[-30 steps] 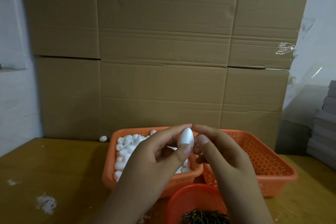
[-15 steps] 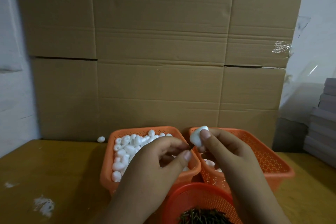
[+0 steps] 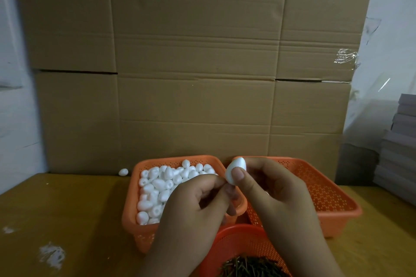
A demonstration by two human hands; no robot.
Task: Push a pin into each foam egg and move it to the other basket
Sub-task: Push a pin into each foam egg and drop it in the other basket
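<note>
My right hand (image 3: 276,198) pinches a white foam egg (image 3: 236,167) between thumb and fingers, above the gap between two orange baskets. My left hand (image 3: 195,209) has its fingers curled, and its thumb and forefinger are pressed together against the egg's lower left side. No pin shows between them. The left basket (image 3: 130,200) is heaped with several foam eggs (image 3: 157,184). My right hand hides much of the right basket (image 3: 326,198), and the part in view is bare mesh.
A round red basket (image 3: 238,243) of dark pins (image 3: 249,267) sits at the near edge under my wrists. One stray egg (image 3: 123,172) lies on the wooden table by the cardboard boxes (image 3: 193,96). Grey stacked sheets (image 3: 400,141) stand at the right.
The egg passed from my left hand to my right and moved rightward. My left hand then rose, bringing its pinched fingertips against the egg.
</note>
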